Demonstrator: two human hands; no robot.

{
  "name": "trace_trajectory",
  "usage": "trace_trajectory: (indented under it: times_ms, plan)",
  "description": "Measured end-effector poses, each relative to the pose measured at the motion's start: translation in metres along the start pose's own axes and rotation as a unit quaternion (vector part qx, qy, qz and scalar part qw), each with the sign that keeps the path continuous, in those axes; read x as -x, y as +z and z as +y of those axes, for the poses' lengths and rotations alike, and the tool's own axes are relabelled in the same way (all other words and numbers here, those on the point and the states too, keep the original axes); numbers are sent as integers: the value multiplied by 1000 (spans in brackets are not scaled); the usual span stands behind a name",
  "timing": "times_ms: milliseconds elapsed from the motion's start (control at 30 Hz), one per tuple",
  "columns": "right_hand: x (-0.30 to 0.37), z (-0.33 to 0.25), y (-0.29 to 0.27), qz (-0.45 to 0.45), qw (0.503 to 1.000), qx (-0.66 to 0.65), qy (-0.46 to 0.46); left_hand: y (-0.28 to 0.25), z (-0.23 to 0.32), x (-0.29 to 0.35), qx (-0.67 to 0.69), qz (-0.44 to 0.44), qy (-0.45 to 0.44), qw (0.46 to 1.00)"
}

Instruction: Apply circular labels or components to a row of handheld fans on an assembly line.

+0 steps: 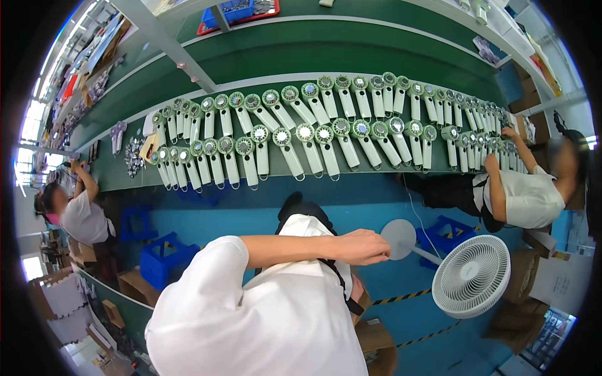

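Observation:
My left hand (364, 246) reaches across my body to the right, well back from the bench. Its fingers are curled closed; whatever they hold, if anything, is hidden. Below it, beside a black strap (354, 305) at my right side, a small patch of skin shows, seemingly my right hand (357, 290), its fingers hidden. Two long rows of pale green handheld fans (289, 153) with round heads and wrist loops lie along the green workbench (128, 178), apart from both hands.
A white standing fan (471, 276) is on the blue floor to my right. Blue stools (164, 260) stand left and right. One co-worker (533, 194) touches handheld fans at the right; another (84, 216) works far left. Cardboard boxes (376, 344) sit behind me. A metal post (166, 47) rises over the bench.

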State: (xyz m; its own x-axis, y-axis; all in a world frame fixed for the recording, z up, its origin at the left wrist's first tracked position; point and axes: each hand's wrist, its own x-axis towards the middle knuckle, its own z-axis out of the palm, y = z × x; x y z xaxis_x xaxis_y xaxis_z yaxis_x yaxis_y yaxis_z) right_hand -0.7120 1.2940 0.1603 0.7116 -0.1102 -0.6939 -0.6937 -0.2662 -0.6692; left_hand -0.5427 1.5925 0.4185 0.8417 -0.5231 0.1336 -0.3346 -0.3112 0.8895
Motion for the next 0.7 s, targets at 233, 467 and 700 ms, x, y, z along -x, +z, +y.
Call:
trace_trajectory:
  times_ms: [233,467,700]
  plan:
    - [-17,9,-21,-10,1000,7,-5,11,-7,-15,-27,-15,17,999]
    - [-37,-5,0,-60,998,25,-15,0,-20,-5,-47,-5,-8,999]
    - [-55,-28,15,-104,993,55,-25,-25,-37,22,-88,60,-52,993]
